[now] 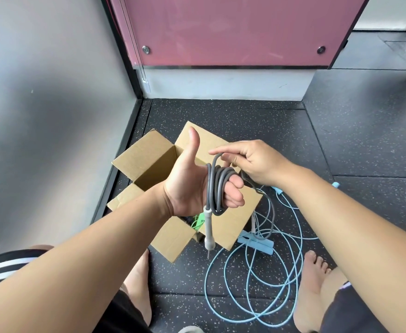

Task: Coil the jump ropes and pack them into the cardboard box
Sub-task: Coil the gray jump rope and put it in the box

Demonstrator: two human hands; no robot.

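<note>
Grey jump rope (217,186) above cardboard box (149,159)
Left hand (192,186) — thumb up, fingers curled inside the coils; right hand (252,162) pinches the top loop.

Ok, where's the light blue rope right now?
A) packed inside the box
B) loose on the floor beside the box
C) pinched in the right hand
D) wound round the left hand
B: the light blue rope lies in loose loops on the floor beside the cardboard box, while the grey rope is the one wound round the left hand and pinched by the right hand.
</note>
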